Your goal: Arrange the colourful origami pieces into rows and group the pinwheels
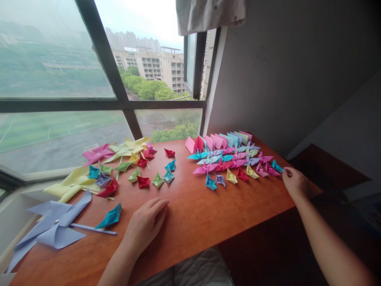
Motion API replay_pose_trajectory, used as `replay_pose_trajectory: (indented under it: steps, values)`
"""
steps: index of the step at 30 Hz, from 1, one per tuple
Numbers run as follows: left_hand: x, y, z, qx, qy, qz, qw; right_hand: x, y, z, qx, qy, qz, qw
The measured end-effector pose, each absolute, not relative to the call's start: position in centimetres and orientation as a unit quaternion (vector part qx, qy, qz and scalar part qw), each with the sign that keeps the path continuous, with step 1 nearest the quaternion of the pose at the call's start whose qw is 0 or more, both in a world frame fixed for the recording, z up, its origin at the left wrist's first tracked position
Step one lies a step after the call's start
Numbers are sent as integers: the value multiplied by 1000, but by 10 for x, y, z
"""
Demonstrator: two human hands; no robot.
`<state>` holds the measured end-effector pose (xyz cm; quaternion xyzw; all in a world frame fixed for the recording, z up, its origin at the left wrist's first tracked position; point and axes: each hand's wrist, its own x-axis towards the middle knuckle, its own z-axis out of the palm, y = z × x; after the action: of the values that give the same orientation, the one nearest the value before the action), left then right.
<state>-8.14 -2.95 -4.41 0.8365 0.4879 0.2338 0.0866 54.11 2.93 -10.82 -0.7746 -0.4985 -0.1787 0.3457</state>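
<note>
My left hand rests flat on the wooden table, fingers stretched out and holding nothing, just below a scatter of small folded paper pieces. My right hand reaches to the table's right edge, fingers curled, its fingertips pinching the tip of a teal folded paper piece at the end of a dense cluster of coloured origami. A teal folded boat lies left of my left hand.
Large paper pinwheels lie at the left: a lilac pinwheel, a yellow pinwheel, a pink pinwheel. A window runs along the table's far side and a grey wall stands on the right. The table's right edge drops to a dark floor.
</note>
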Motion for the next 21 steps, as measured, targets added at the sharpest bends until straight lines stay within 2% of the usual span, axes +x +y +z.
replay_pose_trajectory:
  steps: [12, 21]
  values:
    - [-83, -30, -47, 833, 494, 233, 89, 535, 29, -103, -765, -500, -187, 360]
    - [-81, -29, -42, 831, 493, 247, 75, 490, 6, -75, -741, -454, -238, 433]
